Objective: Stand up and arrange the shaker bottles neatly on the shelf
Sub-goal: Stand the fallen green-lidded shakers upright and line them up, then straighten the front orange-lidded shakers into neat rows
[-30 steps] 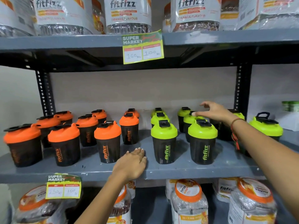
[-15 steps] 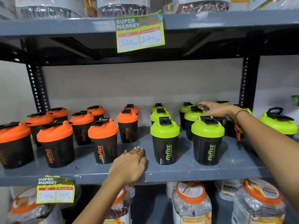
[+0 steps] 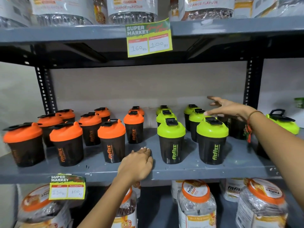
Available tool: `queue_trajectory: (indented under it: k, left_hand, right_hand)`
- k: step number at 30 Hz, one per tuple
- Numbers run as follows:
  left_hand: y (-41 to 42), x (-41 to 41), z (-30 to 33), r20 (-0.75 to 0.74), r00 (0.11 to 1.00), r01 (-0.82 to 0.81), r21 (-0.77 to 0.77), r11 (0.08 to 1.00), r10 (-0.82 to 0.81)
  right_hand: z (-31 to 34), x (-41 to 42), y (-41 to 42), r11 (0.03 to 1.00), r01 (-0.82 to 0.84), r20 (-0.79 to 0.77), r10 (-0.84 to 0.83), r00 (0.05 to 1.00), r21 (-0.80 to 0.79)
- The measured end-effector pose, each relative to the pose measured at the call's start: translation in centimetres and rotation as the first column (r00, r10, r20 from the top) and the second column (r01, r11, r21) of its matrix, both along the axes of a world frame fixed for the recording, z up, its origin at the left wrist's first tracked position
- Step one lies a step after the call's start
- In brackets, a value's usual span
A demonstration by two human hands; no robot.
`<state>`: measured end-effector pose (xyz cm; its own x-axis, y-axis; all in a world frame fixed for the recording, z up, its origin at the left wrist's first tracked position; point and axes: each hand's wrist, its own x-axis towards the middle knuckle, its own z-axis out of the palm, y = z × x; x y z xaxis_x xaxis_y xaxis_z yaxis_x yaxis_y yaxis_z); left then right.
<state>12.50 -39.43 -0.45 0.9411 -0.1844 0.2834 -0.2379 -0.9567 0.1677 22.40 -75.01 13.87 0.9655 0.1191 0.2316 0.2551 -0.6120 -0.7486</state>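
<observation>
Black shaker bottles stand upright in rows on the grey middle shelf (image 3: 189, 170). Several orange-lidded bottles (image 3: 112, 140) fill the left half and several green-lidded bottles (image 3: 212, 140) the right half. One green-lidded bottle (image 3: 284, 122) stands apart at the far right, partly hidden by my right forearm. My left hand (image 3: 138, 163) lies flat, palm down, on the shelf's front edge between the two colour groups, holding nothing. My right hand (image 3: 228, 107) hovers with spread fingers above the back green bottles, gripping none of them.
A price tag (image 3: 148, 38) hangs from the upper shelf, another price tag (image 3: 67, 188) from the middle shelf's front edge. Large wrapped jars (image 3: 196, 204) fill the lower shelf and more jars the upper shelf. Black perforated uprights (image 3: 251, 84) stand at both sides.
My right hand has lifted off the back green lids and now hovers higher with fingers spread. My left hand has stayed on the shelf edge. The camera view has shifted slightly.
</observation>
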Motion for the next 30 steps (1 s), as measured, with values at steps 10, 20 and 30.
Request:
queue_trajectory:
  k: [10,20,30]
  left_hand:
    - [0.6,-4.3,0.8,0.341,0.935,0.075,-0.465,0.882,0.100]
    - [14.9,-8.0,2.1,0.658,0.529,0.215,-0.714,0.666,0.535]
    - [24.4,-4.7,1.5,-0.011,0.950,-0.240,-0.666,0.707,0.312]
  right_hand:
    - [4.7,-10.1,9.5,0.955,-0.111,0.549,-0.061,0.833,0.274]
    - [-6.0,-13.4,28.4,0.888,-0.322,0.291,0.229,0.929,0.329]
    - [-12.0,-9.3,34.2,0.978,-0.058,0.056,0.048,0.997,0.200]
